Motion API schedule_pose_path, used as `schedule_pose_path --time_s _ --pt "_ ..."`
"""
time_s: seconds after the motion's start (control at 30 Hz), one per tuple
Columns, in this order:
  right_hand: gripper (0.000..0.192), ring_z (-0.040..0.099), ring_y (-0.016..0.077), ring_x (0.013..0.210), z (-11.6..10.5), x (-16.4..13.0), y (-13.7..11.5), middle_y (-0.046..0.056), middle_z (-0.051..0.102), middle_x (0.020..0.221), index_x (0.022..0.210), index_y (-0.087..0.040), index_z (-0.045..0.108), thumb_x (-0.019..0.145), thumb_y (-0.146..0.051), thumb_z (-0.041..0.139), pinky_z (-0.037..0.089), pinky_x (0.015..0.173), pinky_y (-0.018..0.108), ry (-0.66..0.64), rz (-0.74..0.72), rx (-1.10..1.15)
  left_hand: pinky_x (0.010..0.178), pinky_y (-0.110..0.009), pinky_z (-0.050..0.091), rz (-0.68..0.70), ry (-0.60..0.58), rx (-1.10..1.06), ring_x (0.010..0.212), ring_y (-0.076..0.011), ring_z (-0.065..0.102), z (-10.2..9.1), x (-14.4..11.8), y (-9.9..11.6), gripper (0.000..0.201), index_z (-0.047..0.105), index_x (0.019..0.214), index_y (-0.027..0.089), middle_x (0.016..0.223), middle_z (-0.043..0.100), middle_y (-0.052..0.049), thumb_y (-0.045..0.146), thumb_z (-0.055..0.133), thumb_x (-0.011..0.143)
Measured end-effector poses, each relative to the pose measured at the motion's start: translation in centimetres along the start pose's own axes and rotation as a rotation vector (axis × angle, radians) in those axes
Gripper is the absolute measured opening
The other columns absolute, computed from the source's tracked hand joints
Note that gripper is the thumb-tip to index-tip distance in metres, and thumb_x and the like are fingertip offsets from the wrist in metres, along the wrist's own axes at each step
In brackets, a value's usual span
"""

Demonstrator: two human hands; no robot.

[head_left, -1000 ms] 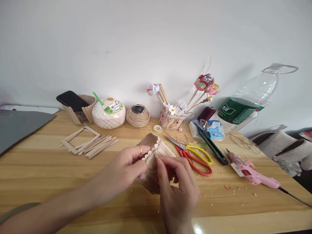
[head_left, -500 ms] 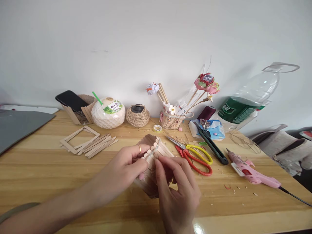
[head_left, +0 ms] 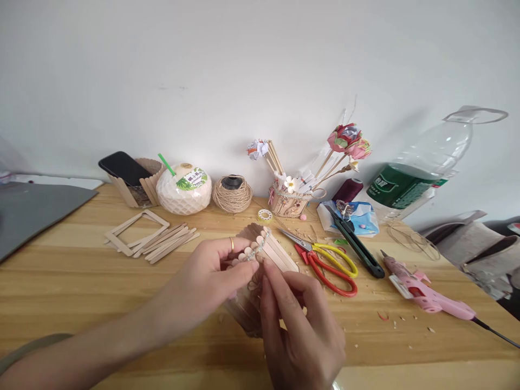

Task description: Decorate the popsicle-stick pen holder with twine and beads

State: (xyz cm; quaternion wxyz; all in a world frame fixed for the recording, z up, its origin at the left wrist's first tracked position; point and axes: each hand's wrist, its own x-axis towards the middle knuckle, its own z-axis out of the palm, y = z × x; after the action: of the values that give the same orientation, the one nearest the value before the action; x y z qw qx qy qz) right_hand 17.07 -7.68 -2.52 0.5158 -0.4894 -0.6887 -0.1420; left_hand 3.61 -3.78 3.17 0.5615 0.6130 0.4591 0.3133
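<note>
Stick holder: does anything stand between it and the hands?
Nothing visible does. The left hand holds the stick holder near its rim, and the right hand has its fingertips at the front; the scissors lie aside, to the right.

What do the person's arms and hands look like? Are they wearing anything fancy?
The left hand wears a thin, gold-coloured, band-shaped ring and no glove. The right hand is gloveless too, with no ring showing. No sleeve covers the visible left forearm; the right forearm is out of view.
</note>
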Motion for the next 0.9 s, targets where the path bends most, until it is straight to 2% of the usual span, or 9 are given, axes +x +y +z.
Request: schedule_pose_path --time_s 0.1,0.27,0.4,0.5,0.7,0.9 --pt "0.025 0.058 0.0116 0.061 -0.2 0.0 -0.1 0.004 0.063 0.078 0.106 -0.020 0.066 0.084 -0.012 0.057 0.045 0.054 0.025 0.009 0.004 -0.034 0.047 -0.020 0.030 0.001 -0.001 0.002 0.053 -0.0096 0.034 -0.1 -0.1 -0.3 0.021 0.049 0.064 0.018 0.058 0.036 0.006 0.032 0.049 0.080" --pt "0.027 0.056 0.0118 0.057 -0.7 0.4 0.8 0.005 0.064 0.077 0.108 -0.017 0.065 0.083 -0.011 0.056 0.045 0.050 0.025 -0.010 -0.174 -0.045 0.046 -0.020 0.029 -0.002 -0.003 0.035 0.051 -0.0084 0.035 -0.2 -0.2 -0.2 0.023 0.050 0.064 0.018 0.058 0.037 0.006 0.033 0.049 0.082" --pt "0.025 0.060 0.0126 0.066 -2.0 1.7 1.9 0.004 0.062 0.080 0.105 -0.018 0.062 0.083 -0.008 0.056 0.051 0.056 0.024 -0.147 -0.153 0.140 0.046 -0.019 0.030 -0.008 0.004 0.018 0.049 -0.0077 0.033 -0.2 -0.4 0.1 0.022 0.050 0.064 0.018 0.056 0.037 0.007 0.031 0.048 0.081" --pt "0.019 0.059 0.0121 0.068 -3.0 3.3 2.8 0.002 0.059 0.079 0.096 -0.020 0.061 0.082 -0.008 0.057 0.051 0.057 0.023 -0.197 -0.118 0.267 0.046 -0.019 0.030 -0.014 -0.021 -0.012 0.049 -0.0070 0.032 -0.3 -0.6 0.4 0.019 0.049 0.064 0.018 0.057 0.038 0.007 0.026 0.049 0.080" --pt "0.017 0.058 0.0113 0.070 -3.7 5.7 3.8 0.001 0.057 0.082 0.094 -0.021 0.060 0.082 -0.009 0.059 0.050 0.058 0.023 -0.425 -0.229 0.377 0.052 -0.020 0.030 -0.067 -0.108 -0.057 0.058 -0.0088 0.038 -0.1 -0.8 1.3 0.011 0.052 0.067 0.017 0.062 0.045 0.006 0.018 0.049 0.078" --pt "0.015 0.059 0.0107 0.074 -3.7 5.9 4.0 0.003 0.059 0.086 0.097 -0.019 0.061 0.085 -0.011 0.056 0.051 0.063 0.022 -0.501 -0.344 0.343 0.052 -0.019 0.030 -0.043 -0.134 -0.082 0.058 -0.0081 0.037 0.2 -1.0 1.6 0.009 0.056 0.071 0.016 0.062 0.045 0.007 0.013 0.048 0.075"
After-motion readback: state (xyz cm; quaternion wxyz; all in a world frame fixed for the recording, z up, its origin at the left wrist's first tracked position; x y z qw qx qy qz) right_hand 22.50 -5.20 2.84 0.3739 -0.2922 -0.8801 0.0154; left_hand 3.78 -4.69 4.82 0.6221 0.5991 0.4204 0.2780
